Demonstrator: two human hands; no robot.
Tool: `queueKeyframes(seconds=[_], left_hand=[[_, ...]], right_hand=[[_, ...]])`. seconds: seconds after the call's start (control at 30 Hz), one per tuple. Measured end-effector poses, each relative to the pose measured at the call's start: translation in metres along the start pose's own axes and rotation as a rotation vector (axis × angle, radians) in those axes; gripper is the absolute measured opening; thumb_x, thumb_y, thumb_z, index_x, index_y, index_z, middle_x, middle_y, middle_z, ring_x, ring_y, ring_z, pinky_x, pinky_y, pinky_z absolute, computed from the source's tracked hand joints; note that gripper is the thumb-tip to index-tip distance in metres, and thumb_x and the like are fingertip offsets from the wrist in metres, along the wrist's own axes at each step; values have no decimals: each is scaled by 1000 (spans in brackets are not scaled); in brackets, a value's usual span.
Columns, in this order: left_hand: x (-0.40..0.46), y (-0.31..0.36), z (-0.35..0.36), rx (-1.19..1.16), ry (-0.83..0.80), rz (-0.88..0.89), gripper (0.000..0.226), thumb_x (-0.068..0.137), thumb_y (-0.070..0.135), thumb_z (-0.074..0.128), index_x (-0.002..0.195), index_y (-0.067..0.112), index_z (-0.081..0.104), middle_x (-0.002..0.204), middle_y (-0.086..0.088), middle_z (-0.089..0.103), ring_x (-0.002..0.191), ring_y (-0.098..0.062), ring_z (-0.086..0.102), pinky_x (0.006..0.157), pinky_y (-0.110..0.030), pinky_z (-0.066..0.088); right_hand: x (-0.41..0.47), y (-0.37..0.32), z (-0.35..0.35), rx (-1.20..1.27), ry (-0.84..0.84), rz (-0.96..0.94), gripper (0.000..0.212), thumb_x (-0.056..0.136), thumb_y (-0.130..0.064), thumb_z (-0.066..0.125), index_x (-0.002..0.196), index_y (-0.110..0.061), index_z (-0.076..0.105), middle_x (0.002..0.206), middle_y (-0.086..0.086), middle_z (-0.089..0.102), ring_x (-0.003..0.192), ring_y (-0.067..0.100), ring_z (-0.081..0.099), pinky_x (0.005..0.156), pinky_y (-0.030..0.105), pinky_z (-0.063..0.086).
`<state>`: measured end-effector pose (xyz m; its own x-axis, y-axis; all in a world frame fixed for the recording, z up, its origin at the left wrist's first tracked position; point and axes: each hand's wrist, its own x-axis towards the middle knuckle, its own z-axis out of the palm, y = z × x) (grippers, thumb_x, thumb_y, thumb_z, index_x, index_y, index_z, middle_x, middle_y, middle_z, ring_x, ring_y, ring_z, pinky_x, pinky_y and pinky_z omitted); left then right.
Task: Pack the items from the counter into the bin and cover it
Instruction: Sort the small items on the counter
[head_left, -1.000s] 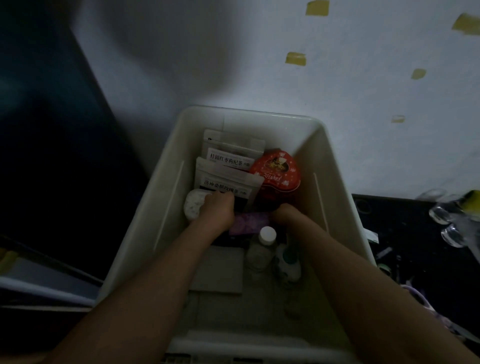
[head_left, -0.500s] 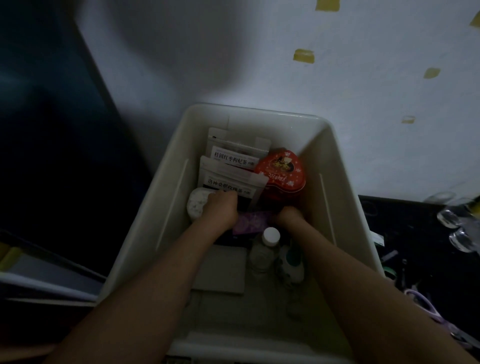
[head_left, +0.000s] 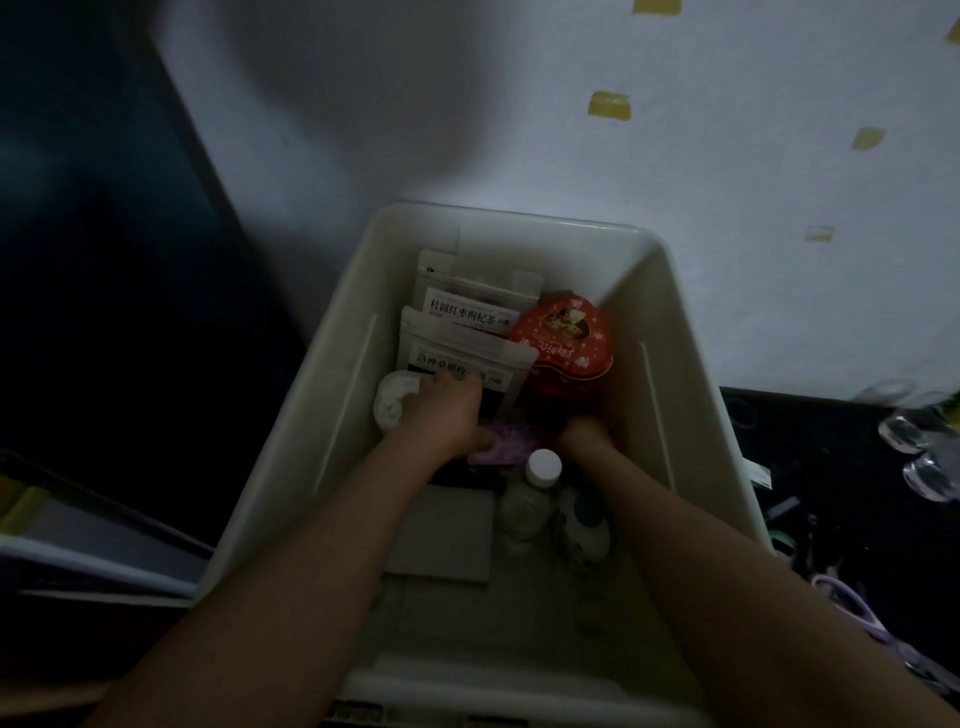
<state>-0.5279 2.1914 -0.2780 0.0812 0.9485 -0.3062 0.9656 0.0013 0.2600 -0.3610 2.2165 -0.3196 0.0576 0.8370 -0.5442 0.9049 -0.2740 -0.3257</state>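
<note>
Dim light, looking straight down into the bin (head_left: 332, 415), a pale open-topped tub against a white wall; I see no cover on it. Everything below is placed relative to the bin.

Both of my forearms reach in from the near rim. My left hand (head_left: 447, 415) is at mid-depth, left of centre, fingers curled down at the lower edge of the front tea pouch (head_left: 457, 358). It seems to grip that edge, though the fingertips are hidden. My right hand (head_left: 584, 434) is right of centre, below the red tin (head_left: 566, 338); only its back shows, so I cannot tell whether it holds anything or lies slack.

Contents, far wall to near rim:
- a second tea pouch (head_left: 467, 301) standing behind the first, both with printed white labels
- the red tin in the far right part, beside the pouches
- a crumpled white bundle (head_left: 392, 397) by the left wall, just beside my left hand
- a purple packet (head_left: 511, 441) between my two hands
- a clear bottle with a white cap (head_left: 540, 470) nearer the middle, next to a white bottle with a dark green top (head_left: 587, 519)
- a flat grey box (head_left: 447, 535) on the floor, under my left forearm

Outside the right wall, a dark counter (head_left: 831, 441) holds small clutter I cannot make out.
</note>
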Motion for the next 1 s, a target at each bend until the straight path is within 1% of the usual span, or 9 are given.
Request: queueKeyframes(seconds=[0.07,0.2,0.37,0.53,0.63,0.73,0.77,0.9,1.0], left_hand=[[-2,-1,3,89,16,-5,68,77,32,71,130,9,34,128,-20,42,119,-35,44,88,-45,45],[0,-9,10,136,67,-25,67,83,26,67,136,11,28,128,-23,42,117,-37,46,86,-44,45],[-1,-9,8,93,31,-19,77,85,28,65,145,24,17,132,-23,37,118,-38,45,88,-45,43],[0,-9,6,93,19,-21,74,85,27,64,144,25,20,134,-22,38,119,-36,44,88,-44,44],[0,-9,8,105,16,-19,73,86,25,64,144,23,20,133,-22,39,119,-36,45,86,-43,44],[1,-9,10,109,17,-18,73,87,24,63,145,23,18,133,-22,38,119,-36,44,87,-44,44],[2,-9,10,111,17,-20,73,87,23,63,145,23,18,134,-22,37,120,-36,43,88,-44,44],[2,-9,10,124,-14,-23,72,87,26,62,144,23,18,136,-24,35,123,-37,40,92,-47,43],[0,-7,0,103,-46,3,66,86,29,62,140,17,26,132,-23,41,119,-36,44,92,-45,46]], right_hand=[[0,-2,-1,4,-35,18,37,98,-21,45,128,0,48,134,20,50,122,32,50,101,34,40],[3,-2,-2,-20,-104,59,37,98,-16,44,131,1,45,137,21,46,126,32,46,107,34,38],[5,-4,-6,-62,-135,90,42,99,-19,42,137,-1,39,142,19,41,129,30,43,107,32,35],[11,6,-1,-60,-101,100,38,99,-18,43,132,-2,45,137,19,47,124,31,48,105,34,40],[12,6,1,-70,-14,76,34,98,-19,45,128,-3,50,133,17,51,120,29,53,96,31,43],[15,3,5,-94,30,36,28,98,-16,42,119,-3,55,125,17,56,106,28,57,86,30,44],[13,3,5,-125,33,26,28,99,-16,40,119,-3,55,126,17,56,105,27,56,86,31,44],[2,-1,3,-267,68,-17,34,101,-15,32,127,-4,51,135,16,50,122,29,50,102,35,41],[-7,-11,-14,-289,37,-65,30,98,-16,41,124,-6,54,129,14,54,115,28,54,98,36,45]])
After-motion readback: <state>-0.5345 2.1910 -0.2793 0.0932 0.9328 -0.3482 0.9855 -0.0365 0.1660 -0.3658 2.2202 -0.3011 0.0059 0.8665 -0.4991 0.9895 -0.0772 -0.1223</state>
